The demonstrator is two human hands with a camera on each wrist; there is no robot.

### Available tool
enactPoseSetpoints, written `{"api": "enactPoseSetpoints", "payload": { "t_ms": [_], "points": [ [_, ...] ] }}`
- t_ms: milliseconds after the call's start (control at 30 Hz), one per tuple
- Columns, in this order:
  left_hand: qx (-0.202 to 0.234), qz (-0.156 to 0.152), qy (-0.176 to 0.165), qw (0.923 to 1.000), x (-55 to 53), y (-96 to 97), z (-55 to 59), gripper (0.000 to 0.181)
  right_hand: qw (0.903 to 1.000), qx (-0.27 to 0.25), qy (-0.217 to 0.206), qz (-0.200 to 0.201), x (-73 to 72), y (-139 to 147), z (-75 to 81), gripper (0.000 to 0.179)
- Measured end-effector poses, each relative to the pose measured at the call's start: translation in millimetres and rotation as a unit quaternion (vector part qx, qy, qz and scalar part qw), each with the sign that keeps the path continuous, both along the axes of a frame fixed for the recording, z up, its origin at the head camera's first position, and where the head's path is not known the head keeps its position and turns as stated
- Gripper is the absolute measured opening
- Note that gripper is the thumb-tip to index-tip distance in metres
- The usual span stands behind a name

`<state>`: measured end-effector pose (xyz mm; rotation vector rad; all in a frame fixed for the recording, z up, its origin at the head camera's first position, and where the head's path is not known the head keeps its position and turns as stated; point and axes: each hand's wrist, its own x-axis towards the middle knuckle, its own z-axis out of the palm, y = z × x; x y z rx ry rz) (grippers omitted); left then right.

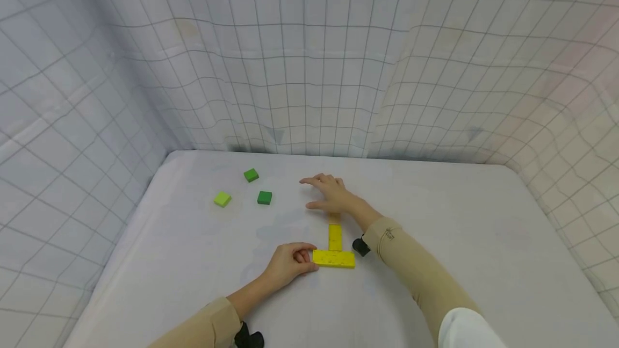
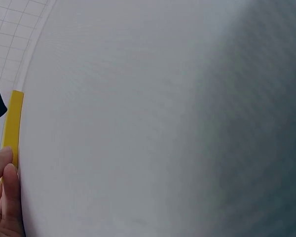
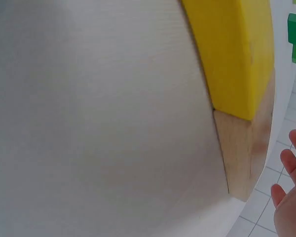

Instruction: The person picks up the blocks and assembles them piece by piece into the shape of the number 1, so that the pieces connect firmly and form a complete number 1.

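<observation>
In the head view my left hand pinches the left end of a long yellow block between thumb and forefinger; the left wrist view has the same yellow block edge-on at the fingertips. A shorter yellow block stands end-on to its far side, forming a T. Beyond that, in line, lies a plain wooden block, partly hidden under my right hand. My right hand hovers there with fingers spread, holding nothing. The right wrist view shows the wooden block butted against a yellow block.
To the left on the white table lie a light green block, a green block and a dark green block. A white curtain with a grid pattern hangs behind the table and along both sides.
</observation>
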<state>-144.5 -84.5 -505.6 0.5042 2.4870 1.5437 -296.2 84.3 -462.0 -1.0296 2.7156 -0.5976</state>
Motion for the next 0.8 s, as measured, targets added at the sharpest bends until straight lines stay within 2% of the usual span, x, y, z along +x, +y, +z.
{"api": "enactPoseSetpoints", "payload": {
  "t_ms": [233, 433, 800],
  "points": [
    [0.013, -0.005, -0.005, 0.9999, -0.1, -0.9, -0.6, 0.036, 0.9985, 0.044, -0.012, 0.032, -3.6, -18, -0.8, 0.062],
    [0.016, -0.006, -0.009, 0.9998, 0.1, -1.7, 2.2, 0.035, 0.9971, 0.054, -0.022, 0.049, -3.1, -32, 2.2, 0.062],
    [0.020, -0.017, -0.017, 0.9995, -1.3, -3.0, 3.0, 0.035, 0.9936, 0.089, -0.014, 0.068, -7.2, -51, 0.8, 0.062]
  ]
}}
